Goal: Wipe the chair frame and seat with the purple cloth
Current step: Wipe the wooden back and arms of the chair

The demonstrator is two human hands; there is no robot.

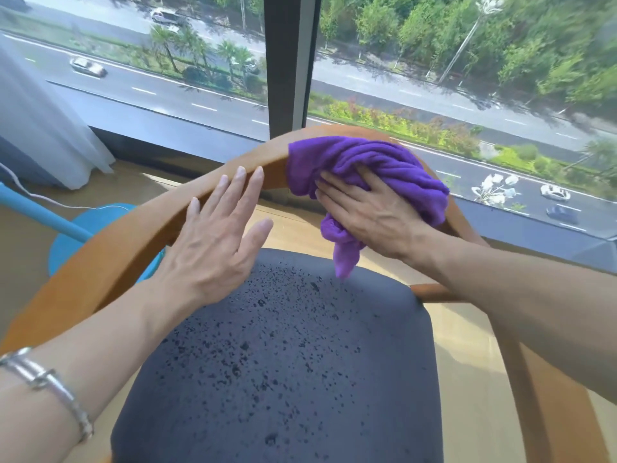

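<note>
**A:** Where is the cloth?

**B:** The purple cloth point(367, 162) is bunched over the top of the curved wooden chair frame point(133, 235), right of centre in the view. 1 end hangs down toward the seat point(283, 362).

**A:** What has it?

**B:** The right hand point(364, 208) lies flat on it, fingers straight and slightly apart, pressing it against the rail. I cannot see the thumb.

**A:** And the other hand?

**B:** The left hand point(213, 242), left of centre, is spread. Its 4 fingertips rest on the rail and the thumb sticks out sideways above the seat. A silver bracelet point(50, 379) sits on that wrist, lower left.

**A:** The seat?

**B:** Dark grey with darker specks, filling the lower middle.

**A:** Anything around it?

**B:** A blue pole point(40, 215) at the left edge, a white curtain point(40, 121) at upper left, and a window point(200, 78) across the top.
</note>
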